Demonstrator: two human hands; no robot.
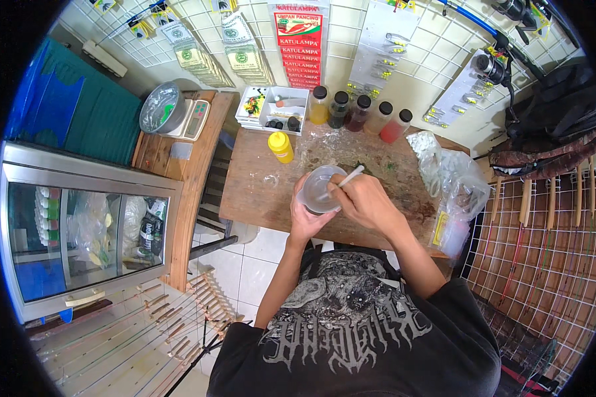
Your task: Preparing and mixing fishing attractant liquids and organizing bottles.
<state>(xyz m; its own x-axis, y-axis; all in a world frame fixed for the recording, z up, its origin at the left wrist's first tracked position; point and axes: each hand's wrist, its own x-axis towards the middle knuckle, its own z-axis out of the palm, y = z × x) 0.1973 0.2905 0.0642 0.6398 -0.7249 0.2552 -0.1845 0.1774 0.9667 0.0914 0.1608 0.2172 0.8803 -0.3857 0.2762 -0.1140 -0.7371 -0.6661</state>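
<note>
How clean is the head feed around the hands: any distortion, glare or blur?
Head view: left hand and right hand well lit, no obvious blur; shine on the clear plastic bag; the glass-fronted cabinet bends toward the black rim; contents of the translucent cup hard to make out.

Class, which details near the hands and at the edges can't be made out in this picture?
Head view: the gripped wall of the translucent, round plastic cup, hidden by the left hand.
Head view: the gripped part of the thin white stick, covered by the right hand.
Head view: the right side of the black fabric backpack, cut off by the image's rim.
</note>
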